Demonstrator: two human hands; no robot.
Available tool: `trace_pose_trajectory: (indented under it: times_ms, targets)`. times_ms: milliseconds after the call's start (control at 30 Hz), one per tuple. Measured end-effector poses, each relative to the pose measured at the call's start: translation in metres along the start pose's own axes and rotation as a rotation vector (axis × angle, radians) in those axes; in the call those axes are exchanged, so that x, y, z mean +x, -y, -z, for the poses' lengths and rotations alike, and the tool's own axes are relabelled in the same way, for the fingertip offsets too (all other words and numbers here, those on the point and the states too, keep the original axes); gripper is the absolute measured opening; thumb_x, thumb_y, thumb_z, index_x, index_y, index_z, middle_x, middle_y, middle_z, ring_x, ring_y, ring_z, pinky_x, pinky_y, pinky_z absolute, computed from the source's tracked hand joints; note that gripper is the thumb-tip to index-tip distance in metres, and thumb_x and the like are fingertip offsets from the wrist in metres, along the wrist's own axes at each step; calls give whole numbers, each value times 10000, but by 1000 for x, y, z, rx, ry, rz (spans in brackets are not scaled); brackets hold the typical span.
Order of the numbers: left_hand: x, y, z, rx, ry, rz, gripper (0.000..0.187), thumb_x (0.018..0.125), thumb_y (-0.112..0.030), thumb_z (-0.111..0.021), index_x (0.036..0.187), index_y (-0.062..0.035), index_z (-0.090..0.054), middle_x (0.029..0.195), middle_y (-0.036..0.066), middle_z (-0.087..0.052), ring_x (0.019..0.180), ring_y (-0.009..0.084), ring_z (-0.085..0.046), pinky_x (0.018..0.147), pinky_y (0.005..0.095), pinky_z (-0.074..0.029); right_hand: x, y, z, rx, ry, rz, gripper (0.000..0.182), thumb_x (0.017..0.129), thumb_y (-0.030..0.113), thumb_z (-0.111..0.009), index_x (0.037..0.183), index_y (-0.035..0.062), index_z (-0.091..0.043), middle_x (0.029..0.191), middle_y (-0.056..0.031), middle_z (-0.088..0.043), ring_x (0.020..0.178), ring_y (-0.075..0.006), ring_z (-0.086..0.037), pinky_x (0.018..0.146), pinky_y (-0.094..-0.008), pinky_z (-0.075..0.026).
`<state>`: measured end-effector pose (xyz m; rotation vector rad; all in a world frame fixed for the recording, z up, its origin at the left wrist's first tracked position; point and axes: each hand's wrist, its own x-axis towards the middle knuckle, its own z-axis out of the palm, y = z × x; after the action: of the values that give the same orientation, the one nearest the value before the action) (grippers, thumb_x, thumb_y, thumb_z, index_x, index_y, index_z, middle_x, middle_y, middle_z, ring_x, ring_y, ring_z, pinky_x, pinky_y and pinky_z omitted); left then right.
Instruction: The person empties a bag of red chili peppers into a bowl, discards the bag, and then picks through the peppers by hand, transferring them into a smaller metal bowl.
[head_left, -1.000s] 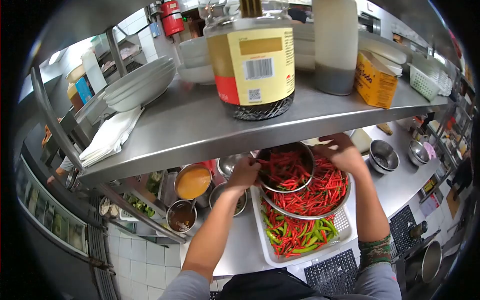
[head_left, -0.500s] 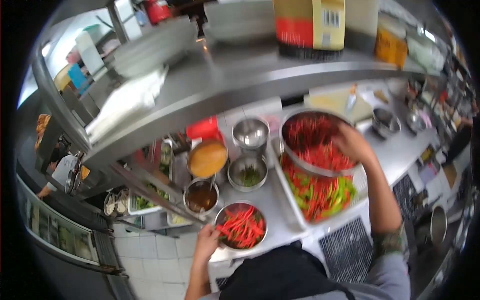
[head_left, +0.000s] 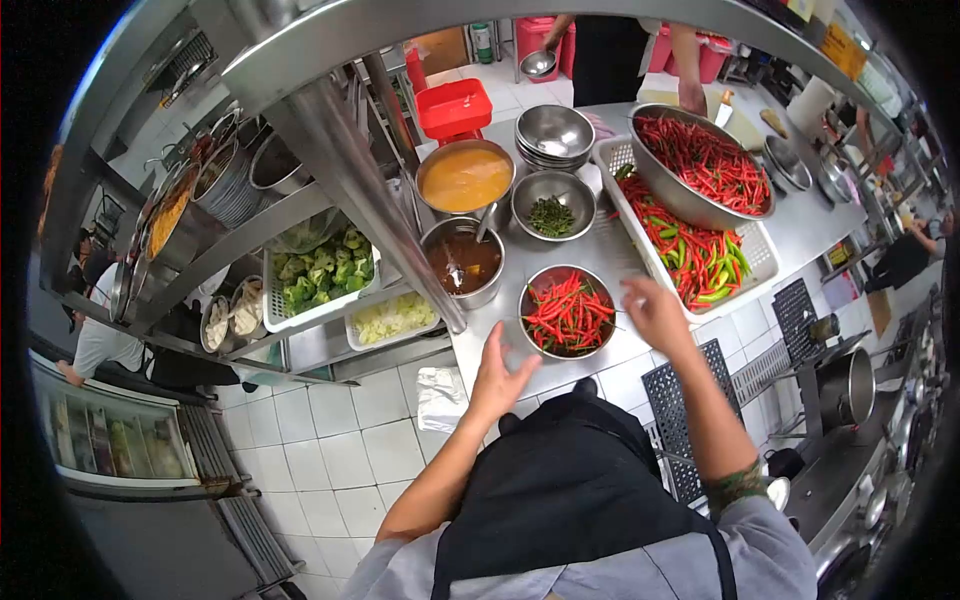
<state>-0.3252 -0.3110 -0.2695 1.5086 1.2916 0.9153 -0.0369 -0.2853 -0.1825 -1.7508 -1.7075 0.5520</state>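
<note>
Flanking the steel bowl (head_left: 522,322) of red chilies (head_left: 570,312) on the tabletop (head_left: 605,250) near the white basket (head_left: 764,258), I station the left hand (head_left: 502,378) and right hand (head_left: 655,315) empty, fingers loosely apart, judging that even, opposed rim contact best keeps the load level.

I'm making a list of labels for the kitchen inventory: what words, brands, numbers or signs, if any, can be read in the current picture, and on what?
None can be read.
Yellow box, upper right: dark marks, too blurred to read.
Green canister, top: any print is too small to read.
Steel bowl, between the left hand and right hand: no lettering visible.
</note>
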Motion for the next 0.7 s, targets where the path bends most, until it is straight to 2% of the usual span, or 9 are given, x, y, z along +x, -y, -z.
trace_pose_trajectory:
  times_ms: [100, 133, 200, 267, 300, 400, 500, 567, 700]
  targets:
    - [6, -1, -5, 372, -2, -277, 1078, 788, -438, -798, 1525, 33, -168, 1543, 318, -227, 1424, 446, -296, 1136, 460, -329, -28, 11, -23, -4, -30, 36, 359, 819, 84, -709, 1172, 65, -647, 990, -141, -657, 675, -286, -663, 658, -399, -528]
    - [14, -1, -11, 330, -7, -308, 1126, 751, -478, -807, 1520, 44, -172, 1561, 310, -199, 1461, 456, -194, 1186, 506, -206, -26, 9, -32, -43, -63, 57, 373, 815, 99, -709, 1182, 76, -644, 1012, -144, -648, 736, -296, -666, 691, -415, -528]
    - [29, -11, -16, 478, -2, -337, 1136, 740, -504, -802, 1521, 37, -179, 1562, 309, -197, 1466, 451, -184, 1179, 551, -188, -12, 8, -45, -240, -124, 90, 388, 814, 154, -697, 1194, 102, -642, 1048, -143, -630, 906, -320, -658, 779, -445, -530]
    - [45, -19, -23, 591, 19, -387, 1152, 724, -584, -769, 1519, 28, -203, 1558, 302, -217, 1466, 442, -187, 1162, 619, -155, 0, 6, -53, -437, 41, -42, 309, 840, 192, -634, 1135, 113, -675, 1061, -161, -589, 975, -335, -638, 818, -447, -536]
    - [54, -26, -25, 635, 61, -423, 1155, 720, -592, -767, 1519, 27, -207, 1557, 298, -227, 1466, 438, -192, 1168, 604, -154, 5, 3, -60, -528, 108, -81, 276, 850, 186, -610, 1103, 114, -692, 1056, -166, -574, 987, -338, -632, 825, -441, -538]
    - [79, -39, -33, 755, 204, -533, 1138, 711, -633, -744, 1508, 20, -262, 1543, 296, -270, 1462, 433, -210, 1182, 576, -150, 9, -5, -66, -444, 53, 15, 224, 864, 169, -574, 1024, 119, -722, 1053, -169, -558, 1003, -326, -623, 843, -435, -535]
    - [93, -39, -43, 837, 387, -501, 1115, 726, -635, -724, 1510, 14, -270, 1545, 293, -273, 1461, 421, -229, 1195, 535, -158, 10, -13, -71, -388, 10, 24, 188, 829, 175, -663, 1001, 131, -726, 1021, -134, -553, 994, -316, -615, 830, -437, -530]
    - [97, -41, -49, 883, 410, -514, 1069, 765, -619, -701, 1512, 13, -272, 1556, 276, -268, 1466, 410, -228, 1197, 526, -164, 8, -22, -71, -373, -5, 13, 188, 822, 180, -673, 994, 133, -733, 1032, -134, -559, 976, -313, -620, 828, -435, -529]
    - [105, -46, -59, 878, 434, -530, 1047, 744, -608, -730, 1515, -39, -308, 1550, 267, -285, 1453, 427, -240, 1198, 512, -177, 12, -21, -51, -316, -126, 113, 167, 809, 193, -697, 956, 133, -747, 1057, -132, -574, 935, -312, -628, 812, -418, -531]
